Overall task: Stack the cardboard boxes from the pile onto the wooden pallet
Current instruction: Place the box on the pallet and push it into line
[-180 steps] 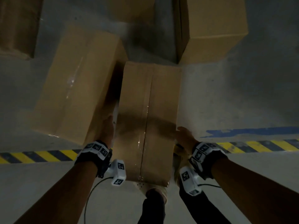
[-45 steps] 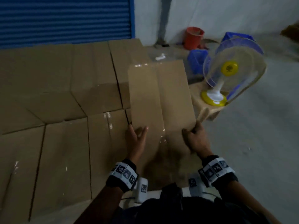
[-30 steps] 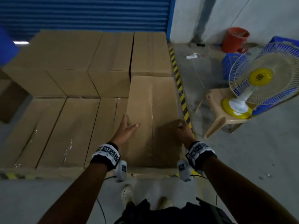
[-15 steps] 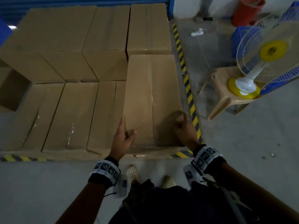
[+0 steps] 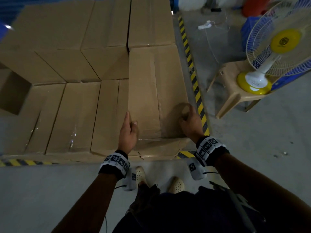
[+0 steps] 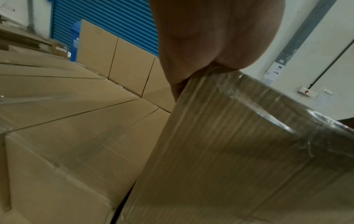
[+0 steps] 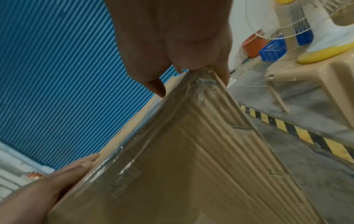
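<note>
Down by my feet, my cream perforated clogs (image 5: 176,184) are standing on the grey concrete floor (image 5: 42,190), just short of the stacked boxes. My left hand (image 5: 128,132) is lying flat along the near left edge of the taped cardboard box (image 5: 156,91), fingers straight against its side and thumb resting on top. My right hand (image 5: 189,122) is gripping the near right corner of that box, thumb on top and fingers curled round the edge, which the right wrist view shows pinched at the corner (image 7: 203,78). That box is sitting on the lower row of cardboard boxes (image 5: 74,115) at the right end of the stack, its far end touching the taller back row of boxes (image 5: 104,31). I cannot make out the wooden pallet beneath the stack. Just right of the box, a yellow and black hazard stripe (image 5: 193,73) is running along the floor. Beyond it, a beige plastic stool (image 5: 230,91) is carrying a table fan (image 5: 279,41) with a yellow hub and base. Farther back, a blue crate (image 5: 247,29), an orange bucket (image 5: 254,5) and a white power strip (image 5: 204,26) are lying near the wall, and a blue roller shutter (image 6: 114,27) is standing behind the stack.
</note>
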The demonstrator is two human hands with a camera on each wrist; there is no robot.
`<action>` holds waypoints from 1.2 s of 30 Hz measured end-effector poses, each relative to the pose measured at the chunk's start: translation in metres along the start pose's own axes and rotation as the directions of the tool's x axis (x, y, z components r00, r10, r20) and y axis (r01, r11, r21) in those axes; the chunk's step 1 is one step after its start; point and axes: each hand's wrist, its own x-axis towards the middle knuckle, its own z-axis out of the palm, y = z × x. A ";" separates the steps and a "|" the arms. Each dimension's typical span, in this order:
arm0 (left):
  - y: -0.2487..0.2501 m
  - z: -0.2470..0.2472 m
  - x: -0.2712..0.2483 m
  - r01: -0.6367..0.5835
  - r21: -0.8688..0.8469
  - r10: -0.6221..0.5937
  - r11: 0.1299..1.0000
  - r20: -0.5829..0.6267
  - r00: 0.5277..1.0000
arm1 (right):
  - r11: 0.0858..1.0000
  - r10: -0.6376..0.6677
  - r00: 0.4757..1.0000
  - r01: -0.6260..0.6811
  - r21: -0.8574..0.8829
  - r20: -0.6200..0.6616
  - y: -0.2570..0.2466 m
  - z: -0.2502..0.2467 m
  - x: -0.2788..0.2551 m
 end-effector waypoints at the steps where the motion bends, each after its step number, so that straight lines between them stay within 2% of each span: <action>1: 0.003 0.000 0.002 -0.003 0.010 0.003 1.000 -0.003 1.000 | 1.000 -0.001 1.000 0.001 0.000 0.006 -0.002 -0.001 0.001; 8: 0.007 0.000 0.010 -0.007 0.015 0.008 1.000 -0.036 0.999 | 0.999 -0.038 0.999 0.038 -0.003 0.003 -0.007 -0.004 0.004; 12: -0.001 0.002 0.012 0.017 0.037 -0.015 0.999 -0.047 0.999 | 0.997 -0.030 0.998 0.033 -0.072 0.049 -0.007 -0.005 0.003; 17: 0.000 -0.001 0.009 0.020 0.070 -0.020 0.997 -0.013 1.000 | 0.992 -0.004 0.997 0.014 -0.127 0.075 -0.012 0.001 0.002; 21: 0.003 -0.003 0.010 -0.021 0.106 0.023 0.994 -0.011 1.000 | 0.986 -0.056 0.997 0.063 -0.156 0.050 -0.011 0.009 0.000; 28: 0.006 -0.008 0.017 0.012 0.156 -0.021 0.988 0.054 0.998 | 0.935 -0.099 0.994 0.111 -0.338 0.051 -0.015 0.011 -0.004; 31: 0.018 -0.020 0.015 -0.022 0.187 0.021 0.982 0.006 1.000 | 0.937 -0.154 0.985 0.170 -0.305 0.075 -0.030 0.013 -0.008; 36: 0.046 -0.058 0.005 -0.119 0.224 0.141 0.967 -0.084 0.986 | 0.944 -0.280 0.955 0.293 -0.149 0.101 -0.074 0.018 -0.029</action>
